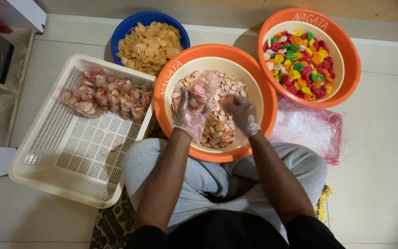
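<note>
Orange plastic rims the round cream-lined basin [162, 99] of pink-and-white crackers [217, 127] resting against a seated person's knees; the gloved left hand [190, 113] pinches a small clear plastic bag [203, 88], partly filled, upright over the heap, while the gloved right hand [240, 114] curls its fingers narrowly, apparently around a few crackers, though the glove blurs the grip; filling looks cleanest with the bag's mouth kept wide and low over the basin, so strays fall back in. To the left, a cream perforated plastic tray [65, 157] holds a row of filled bags [107, 94] along its far edge, with bare mesh nearer the knee; a blue bowl of pale yellow chips [149, 42], a second orange basin of multicoloured crackers [300, 57] and a pink tray of clear bags [307, 129] crowd the far and right sides.
</note>
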